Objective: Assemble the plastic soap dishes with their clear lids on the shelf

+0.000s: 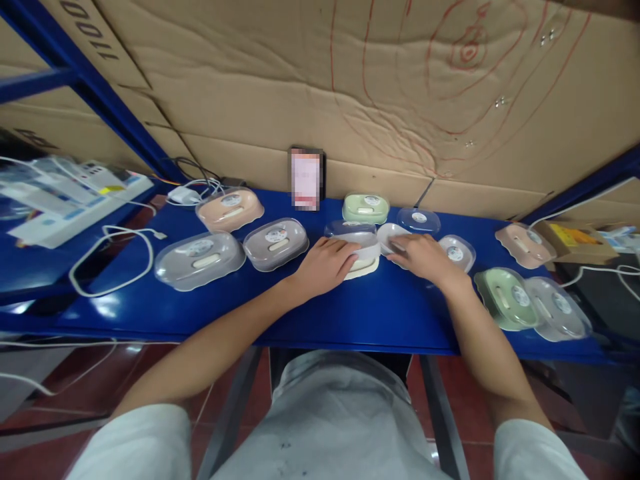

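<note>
1. Left hand (327, 263): the fingers (350, 249) curl over the clear lid (357, 241) of a cream soap box (364, 267) at the counter's centre, pressing on it from the left; grasping the lid.
2. Right hand (424, 257): the fingers (397, 247) lie flat on a loose white tray (387, 233) just right of the box; whether they pinch it or merely rest on it cannot be told.
3. Risk, lid: the lid sits slightly askew on the cream base; uneven pressure could likely make it spring off or slide the base toward the near edge.
4. Risk, neighbours: a loose clear lid (419, 219) and a small clear box (456, 252) lie just beside the right hand; a sideways sweep of the wrist could knock them.
5. Risk, right end: a green box (503, 298) and a clear box (557, 308) sit close to the near edge of the blue counter (310, 320), beside the right forearm; an elbow shift could push them off.
6. Open room: bare counter lies near the hands, between the forearms; the far side is closed by a cardboard wall (350, 87).
7. Left side: a grey box (276, 243), a large clear box (200, 259) and a peach box (230, 208) stand apart from the left hand; a white cable (113, 260) loops beyond them.
</note>
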### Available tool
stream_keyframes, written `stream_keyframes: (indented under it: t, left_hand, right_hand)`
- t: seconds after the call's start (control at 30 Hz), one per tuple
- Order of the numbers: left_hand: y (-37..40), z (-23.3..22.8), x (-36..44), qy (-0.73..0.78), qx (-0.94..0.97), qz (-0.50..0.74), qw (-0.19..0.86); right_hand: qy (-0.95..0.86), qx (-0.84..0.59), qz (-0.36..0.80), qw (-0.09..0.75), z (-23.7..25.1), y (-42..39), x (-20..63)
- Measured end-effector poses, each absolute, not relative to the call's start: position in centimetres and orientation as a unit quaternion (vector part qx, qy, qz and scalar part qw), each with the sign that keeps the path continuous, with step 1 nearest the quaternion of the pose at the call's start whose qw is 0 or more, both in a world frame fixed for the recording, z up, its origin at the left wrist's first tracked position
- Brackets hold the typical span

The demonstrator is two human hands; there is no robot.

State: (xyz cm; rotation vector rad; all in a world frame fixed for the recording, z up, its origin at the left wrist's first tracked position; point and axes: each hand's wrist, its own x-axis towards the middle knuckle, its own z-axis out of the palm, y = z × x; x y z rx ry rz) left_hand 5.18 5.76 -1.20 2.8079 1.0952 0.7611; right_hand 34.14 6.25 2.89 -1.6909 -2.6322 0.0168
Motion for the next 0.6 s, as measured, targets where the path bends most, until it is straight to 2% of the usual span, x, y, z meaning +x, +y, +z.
stream_keyframes:
  t: [0.23,0.4,0.47,0.6]
  left_hand:
    - [5.7,-0.8,5.1,0.312,0.919,0.241,-0.001]
    - [5.5,-1.2,5.5,0.284,0.935,0.213,-0.02]
    - [5.5,-1.4,5.5,0.278,0.934,0.22,-0.036]
    - [5.7,-1.4,5.3,0.281,0.931,0.215,-0.089]
  right_hand:
    - [-0.828,-0.554,0.071,0.051,4.5,6.4,36.0]
    - [-0.815,-0.556,0.006,0.164,5.8,10.1,35.6]
    - [-0.834,-0.529,0.011,0.154,5.5,12.7,34.4]
    - [-0.849,-0.521,0.036,0.082,3.8,16.8,31.5]
